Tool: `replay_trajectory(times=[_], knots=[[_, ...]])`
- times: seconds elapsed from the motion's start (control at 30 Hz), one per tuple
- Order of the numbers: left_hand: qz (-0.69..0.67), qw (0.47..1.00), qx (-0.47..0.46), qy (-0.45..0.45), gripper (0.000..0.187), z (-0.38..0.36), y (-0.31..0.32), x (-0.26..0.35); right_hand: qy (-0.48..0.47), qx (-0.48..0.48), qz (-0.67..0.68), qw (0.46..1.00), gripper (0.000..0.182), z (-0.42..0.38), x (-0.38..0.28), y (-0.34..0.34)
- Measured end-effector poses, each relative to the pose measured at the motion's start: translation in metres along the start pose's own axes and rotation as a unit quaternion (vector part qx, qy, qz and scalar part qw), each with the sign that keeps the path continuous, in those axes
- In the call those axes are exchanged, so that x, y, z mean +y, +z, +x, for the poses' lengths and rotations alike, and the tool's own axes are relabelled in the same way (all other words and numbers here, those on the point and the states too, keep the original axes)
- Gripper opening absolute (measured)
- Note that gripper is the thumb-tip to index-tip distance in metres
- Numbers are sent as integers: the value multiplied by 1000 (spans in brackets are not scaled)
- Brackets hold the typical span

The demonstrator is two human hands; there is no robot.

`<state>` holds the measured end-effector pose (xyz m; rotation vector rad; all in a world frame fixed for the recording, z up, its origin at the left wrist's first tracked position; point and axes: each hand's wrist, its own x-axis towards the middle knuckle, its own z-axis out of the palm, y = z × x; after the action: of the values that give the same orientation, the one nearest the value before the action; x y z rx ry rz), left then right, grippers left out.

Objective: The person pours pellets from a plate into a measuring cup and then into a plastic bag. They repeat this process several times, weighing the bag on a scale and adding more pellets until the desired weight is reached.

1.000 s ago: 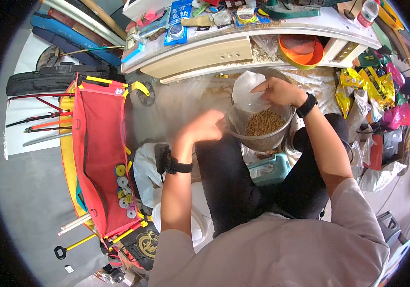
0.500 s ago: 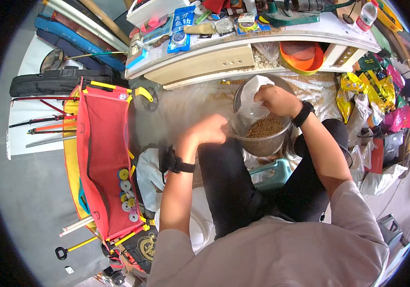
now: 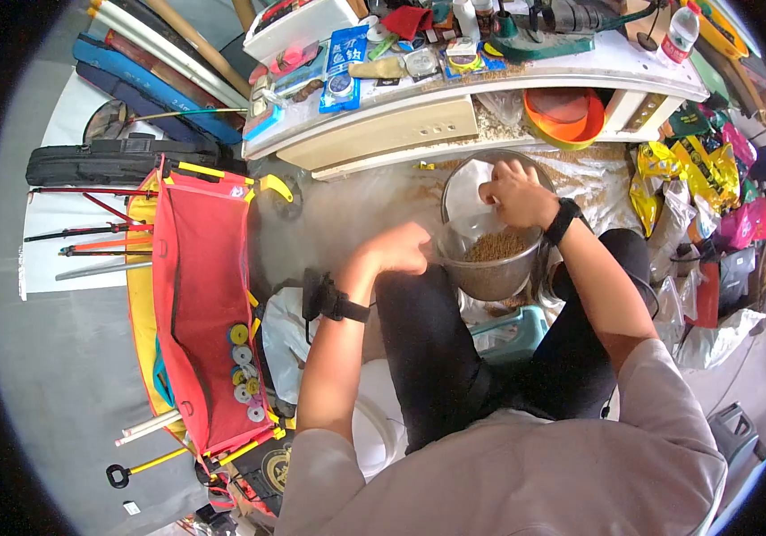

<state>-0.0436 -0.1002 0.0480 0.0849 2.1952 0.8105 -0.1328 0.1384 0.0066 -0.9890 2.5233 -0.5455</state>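
Note:
A metal bowl (image 3: 494, 279) sits between the knees with brown pellets (image 3: 497, 246) inside it. My right hand (image 3: 519, 194) is closed on the edge of a thin white plastic bag (image 3: 469, 191), which hangs down inside the bowl. To the left of the bowl, above the left knee, is my left hand (image 3: 398, 249), with its fingers curled in. What it holds, if anything, is hidden. A pale blur spreads from beside it over the floor.
A cluttered workbench (image 3: 383, 118) runs across the front, with an orange bowl (image 3: 565, 116) in its opening. A red fabric bag (image 3: 204, 308) stands at left. Yellow packets (image 3: 709, 174) lie at right; a teal plastic item (image 3: 526, 332) sits between the legs.
The white bag sits a little lower in the bowl, and the fingers of my right hand have shifted on it. My left hand remains curled. The whole view has shifted slightly.

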Motion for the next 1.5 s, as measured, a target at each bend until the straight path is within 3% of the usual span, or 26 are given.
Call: replay_trajectory(times=[0.07,0.1,0.2,0.33,0.43,0.5,0.73,0.9,1.03,1.33,1.43,1.5], knots=[[-10,1000,-10,-10,13,0,-1,0,-35,3,-16,999,22,5,4,-3],[-18,1000,-17,-16,12,-1,-2,2,-79,52,-11,995,19,6,9,-1],[-8,1000,-9,-8,12,-4,-2,9,-131,-2,69,989,21,19,24,8],[32,999,2,1,12,-1,-2,4,-124,24,69,990,31,13,19,7],[-18,999,-23,-21,11,-2,-3,8,-111,53,65,990,41,10,21,11],[-62,996,-46,-45,9,-1,-5,7,-99,-1,22,995,53,11,21,8],[-90,986,-90,-106,9,-2,-12,11,-133,-32,67,988,46,21,30,21],[-101,980,-107,-132,9,-3,-15,12,-103,-160,114,975,51,30,31,15],[-101,980,-108,-132,9,0,-14,8,-123,-148,135,972,47,36,38,21],[-113,976,-123,-140,10,1,-18,5,-50,-234,223,945,51,38,34,19],[-144,969,-144,-139,11,1,-21,2,-91,-240,198,946,49,48,44,30],[-170,961,-157,-152,11,0,-24,2,-184,-169,190,949,47,54,51,43]])
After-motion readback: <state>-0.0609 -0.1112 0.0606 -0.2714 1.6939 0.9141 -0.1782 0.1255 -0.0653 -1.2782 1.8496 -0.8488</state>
